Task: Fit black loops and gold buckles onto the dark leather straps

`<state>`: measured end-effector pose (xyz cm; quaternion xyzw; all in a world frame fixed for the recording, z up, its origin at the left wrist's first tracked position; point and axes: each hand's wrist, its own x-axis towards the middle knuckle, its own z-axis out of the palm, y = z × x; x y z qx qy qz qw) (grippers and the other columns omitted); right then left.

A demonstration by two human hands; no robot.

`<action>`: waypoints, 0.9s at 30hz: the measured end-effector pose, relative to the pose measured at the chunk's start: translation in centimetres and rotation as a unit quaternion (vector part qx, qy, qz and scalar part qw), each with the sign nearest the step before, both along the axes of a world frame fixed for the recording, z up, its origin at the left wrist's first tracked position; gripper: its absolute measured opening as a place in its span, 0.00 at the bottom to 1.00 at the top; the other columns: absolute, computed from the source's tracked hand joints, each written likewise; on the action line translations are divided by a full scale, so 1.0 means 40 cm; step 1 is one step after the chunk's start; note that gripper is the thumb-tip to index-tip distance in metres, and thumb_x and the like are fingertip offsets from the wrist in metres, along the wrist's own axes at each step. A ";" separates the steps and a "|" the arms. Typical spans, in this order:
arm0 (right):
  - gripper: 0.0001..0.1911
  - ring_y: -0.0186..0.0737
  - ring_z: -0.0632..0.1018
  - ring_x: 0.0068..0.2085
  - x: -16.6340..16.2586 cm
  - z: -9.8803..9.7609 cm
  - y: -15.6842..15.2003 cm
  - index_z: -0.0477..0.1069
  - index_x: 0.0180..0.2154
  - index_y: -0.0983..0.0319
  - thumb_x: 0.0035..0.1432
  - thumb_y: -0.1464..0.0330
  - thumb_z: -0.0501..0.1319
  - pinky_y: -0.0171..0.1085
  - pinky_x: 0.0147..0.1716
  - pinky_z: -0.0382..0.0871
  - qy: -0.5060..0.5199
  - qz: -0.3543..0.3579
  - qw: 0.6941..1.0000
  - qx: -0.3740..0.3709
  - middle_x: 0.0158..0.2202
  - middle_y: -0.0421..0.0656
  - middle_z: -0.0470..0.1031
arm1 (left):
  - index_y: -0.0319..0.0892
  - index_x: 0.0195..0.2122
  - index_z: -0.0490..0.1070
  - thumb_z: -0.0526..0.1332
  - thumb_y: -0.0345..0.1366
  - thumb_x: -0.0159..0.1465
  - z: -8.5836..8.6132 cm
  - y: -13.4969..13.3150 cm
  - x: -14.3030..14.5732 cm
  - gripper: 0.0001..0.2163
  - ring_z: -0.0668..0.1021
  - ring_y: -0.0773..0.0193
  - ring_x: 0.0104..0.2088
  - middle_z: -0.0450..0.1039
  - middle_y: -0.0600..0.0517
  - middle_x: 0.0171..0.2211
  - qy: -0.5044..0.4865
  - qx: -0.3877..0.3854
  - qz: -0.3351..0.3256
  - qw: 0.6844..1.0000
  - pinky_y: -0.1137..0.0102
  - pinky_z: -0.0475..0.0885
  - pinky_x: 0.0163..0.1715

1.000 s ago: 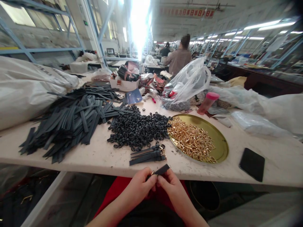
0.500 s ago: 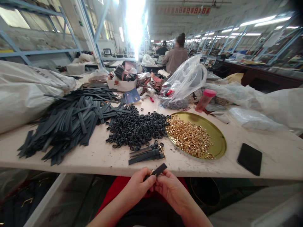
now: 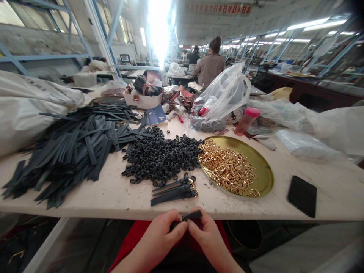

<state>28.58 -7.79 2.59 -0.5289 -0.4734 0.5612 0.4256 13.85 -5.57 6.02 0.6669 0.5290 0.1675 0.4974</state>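
Observation:
Both hands meet just below the table's front edge, over a red lap. My left hand [image 3: 162, 237] and my right hand [image 3: 205, 234] pinch a short dark strap [image 3: 192, 215] with a small gold buckle at its end. Just beyond them on the table lies a small bundle of finished straps with buckles [image 3: 174, 189]. Behind that spreads a heap of black rubber loops [image 3: 162, 157]. A round gold tray [image 3: 263, 168] of gold buckles sits to the right.
A big pile of dark straps [image 3: 71, 148] covers the left of the white table [image 3: 113, 195]. A black phone [image 3: 302, 196] lies at the right. Plastic bags [image 3: 224, 94], a pink-capped bottle [image 3: 247, 120], a box and white sacks crowd the back. A person stands far behind.
The strap has tipped from pointing up and right to lying nearly level between my fingers. Both hands have sunk a little lower in the view.

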 end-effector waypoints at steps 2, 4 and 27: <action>0.10 0.33 0.67 0.29 0.001 0.011 0.013 0.62 0.28 0.62 0.51 0.62 0.59 0.32 0.30 0.62 0.043 0.020 0.998 -0.031 0.25 0.36 0.65 | 0.40 0.22 0.61 0.54 0.44 0.58 0.001 0.016 -0.005 0.13 0.66 0.67 0.23 0.65 0.55 0.20 -0.006 -0.027 -0.009 1.000 0.74 0.56 0.22; 0.11 0.32 0.66 0.29 0.006 0.031 0.029 0.62 0.28 0.62 0.52 0.61 0.59 0.32 0.29 0.61 0.034 0.048 0.998 -0.023 0.25 0.36 0.64 | 0.40 0.23 0.60 0.56 0.44 0.56 -0.006 0.035 -0.009 0.13 0.66 0.68 0.20 0.64 0.56 0.18 -0.031 -0.066 0.017 0.997 0.75 0.56 0.19; 0.13 0.33 0.70 0.28 0.081 0.067 0.247 0.65 0.28 0.63 0.54 0.59 0.56 0.34 0.30 0.65 -0.016 0.045 0.999 0.005 0.25 0.38 0.67 | 0.41 0.30 0.61 0.49 0.45 0.59 -0.033 0.134 0.037 0.12 0.60 0.71 0.14 0.59 0.59 0.15 -0.116 -0.026 0.134 0.984 0.77 0.55 0.14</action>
